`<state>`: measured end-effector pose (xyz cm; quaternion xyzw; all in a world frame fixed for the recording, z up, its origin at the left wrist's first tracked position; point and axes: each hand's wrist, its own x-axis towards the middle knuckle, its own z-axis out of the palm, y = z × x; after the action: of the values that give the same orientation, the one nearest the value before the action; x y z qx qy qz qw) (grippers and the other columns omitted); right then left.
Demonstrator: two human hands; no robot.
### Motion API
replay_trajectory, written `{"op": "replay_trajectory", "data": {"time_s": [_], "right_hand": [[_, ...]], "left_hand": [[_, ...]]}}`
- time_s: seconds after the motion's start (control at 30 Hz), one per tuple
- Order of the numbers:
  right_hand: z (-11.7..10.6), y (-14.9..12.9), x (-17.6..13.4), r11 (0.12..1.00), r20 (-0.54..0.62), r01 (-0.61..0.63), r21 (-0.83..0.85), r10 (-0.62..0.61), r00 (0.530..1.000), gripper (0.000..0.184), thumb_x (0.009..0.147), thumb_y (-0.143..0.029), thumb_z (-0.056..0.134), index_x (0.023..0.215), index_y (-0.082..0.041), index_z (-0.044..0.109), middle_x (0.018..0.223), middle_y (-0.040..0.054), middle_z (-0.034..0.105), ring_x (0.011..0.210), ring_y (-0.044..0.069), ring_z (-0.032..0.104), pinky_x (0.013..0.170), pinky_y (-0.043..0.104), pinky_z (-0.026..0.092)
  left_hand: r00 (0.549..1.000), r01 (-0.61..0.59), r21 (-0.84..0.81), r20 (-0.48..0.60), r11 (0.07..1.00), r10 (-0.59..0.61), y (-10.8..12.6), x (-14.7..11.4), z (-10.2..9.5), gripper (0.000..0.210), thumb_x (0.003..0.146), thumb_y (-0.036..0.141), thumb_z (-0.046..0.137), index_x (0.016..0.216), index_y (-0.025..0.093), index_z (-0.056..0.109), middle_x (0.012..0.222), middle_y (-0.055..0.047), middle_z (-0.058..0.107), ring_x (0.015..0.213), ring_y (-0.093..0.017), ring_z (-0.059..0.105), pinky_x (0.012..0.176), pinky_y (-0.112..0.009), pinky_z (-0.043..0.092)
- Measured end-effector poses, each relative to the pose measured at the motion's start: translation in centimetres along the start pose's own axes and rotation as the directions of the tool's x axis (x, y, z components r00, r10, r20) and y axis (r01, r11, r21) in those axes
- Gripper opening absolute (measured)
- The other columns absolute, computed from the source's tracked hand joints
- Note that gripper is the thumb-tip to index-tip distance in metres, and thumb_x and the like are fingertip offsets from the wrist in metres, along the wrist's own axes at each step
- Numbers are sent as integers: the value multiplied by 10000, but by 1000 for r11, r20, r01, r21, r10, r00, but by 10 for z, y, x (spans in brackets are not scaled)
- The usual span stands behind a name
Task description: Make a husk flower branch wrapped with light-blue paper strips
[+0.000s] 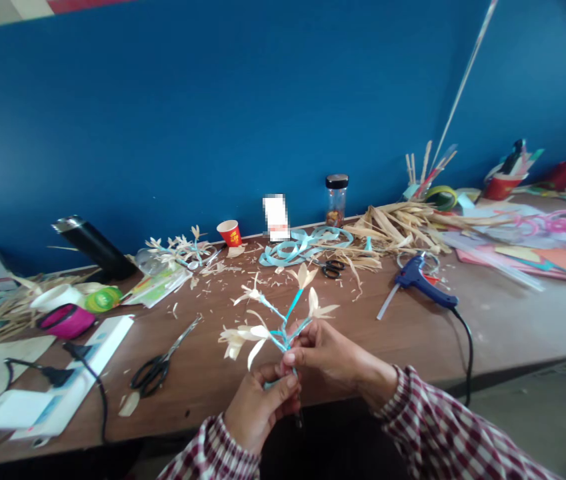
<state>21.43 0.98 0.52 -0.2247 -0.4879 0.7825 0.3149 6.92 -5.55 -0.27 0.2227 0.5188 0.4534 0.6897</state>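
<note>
A branched handmade flower stem [284, 327], wrapped in light blue tape with several cream petal blossoms, stands upright over the table's front edge. My left hand [265, 400] pinches its lower stalk between thumb and fingers. Just above, my right hand [320, 350] has thumb and fingers closed around the stem where the branches meet. The two hands touch or nearly touch. Black-handled scissors [155, 370] lie on the table to the left of my hands. The stalk's lower end is partly hidden by my left hand.
On the brown table [213, 347] a blue glue gun [420, 280] lies right, its cord over the front edge. Blue ribbon [303, 245], dried husks [397, 227], a red paper cup [230, 233] and a jar [336, 200] line the wall. A power strip [83, 373] lies left, near a black bottle [95, 247].
</note>
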Motion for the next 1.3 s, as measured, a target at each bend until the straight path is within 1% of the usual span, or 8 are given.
{"op": "replay_trajectory", "data": {"time_s": [0.23, 0.4, 0.5, 0.63, 0.8, 0.9, 1.07, 1.3], "right_hand": [[5, 4, -2, 995, -41, 40, 90, -37, 998, 335, 607, -343, 796, 748, -114, 597, 594, -20, 618, 496, 72, 543, 500, 191, 408], [-6, -1, -2, 999, -91, 39, 15, -38, 995, 319, 642, -371, 767, 726, -104, 614, 650, 22, 662, 566, 98, 583, 577, 224, 444], [-11, -4, 1, 996, -167, 85, -4, -84, 982, 299, 632, -347, 777, 753, -120, 623, 683, 19, 673, 633, 112, 603, 639, 237, 452], [-8, -7, 2, 996, -137, 88, -19, -90, 987, 301, 644, -372, 762, 750, -119, 640, 697, 21, 667, 649, 118, 599, 657, 250, 452], [-8, -5, 2, 989, -146, 108, -105, -123, 982, 304, 677, -399, 730, 758, -116, 652, 684, 6, 634, 627, 99, 537, 620, 228, 415], [-13, -1, 3, 982, -159, 141, -122, -160, 974, 294, 716, -410, 695, 737, -121, 647, 611, -20, 563, 557, 76, 461, 552, 210, 372], [-15, 4, 5, 991, -142, 120, -61, -127, 982, 234, 706, -336, 719, 819, -146, 642, 658, -22, 555, 579, 81, 465, 575, 217, 382], [-8, 12, 7, 991, -127, 134, -28, -137, 982, 572, 714, -309, 715, 1205, -204, 440, 655, -47, 573, 550, 101, 519, 550, 233, 400]], "left_hand": [[996, -13, -108, 90, 994, 23, -9, 2, 0, 282, 479, 280, 865, 621, 135, 670, 558, 10, 602, 516, -77, 562, 547, -214, 492], [989, -136, 153, 71, 979, 126, 4, -4, -9, 542, 479, 440, 834, 919, 152, 702, 802, -99, 702, 726, -191, 633, 590, -283, 528], [962, -272, 333, 67, 903, 265, 21, -5, -16, 481, 662, 537, 684, 953, 154, 696, 963, -125, 693, 809, -214, 629, 693, -330, 527], [918, -369, 589, 113, 718, 379, 31, 0, -17, 367, 708, 448, 682, 912, 143, 696, 854, -95, 705, 790, -197, 619, 732, -280, 485], [882, -416, 660, 124, 625, 455, 22, -8, -10, 305, 714, 439, 669, 808, 151, 698, 722, -63, 683, 641, -152, 587, 610, -237, 472], [859, -511, 555, 307, 657, 409, 20, -16, -7, 363, 779, 485, 573, 814, 148, 704, 758, -81, 681, 634, -147, 602, 590, -235, 490], [864, -436, 516, 10, 738, 504, 26, -3, -6, 308, 764, 446, 619, 784, 141, 659, 585, -10, 610, 476, -72, 503, 464, -168, 435], [961, -276, 264, 76, 924, 265, 23, 23, -2, 413, 636, 450, 738, 931, 164, 709, 599, 26, 550, 473, -39, 454, 437, -145, 424]]}}
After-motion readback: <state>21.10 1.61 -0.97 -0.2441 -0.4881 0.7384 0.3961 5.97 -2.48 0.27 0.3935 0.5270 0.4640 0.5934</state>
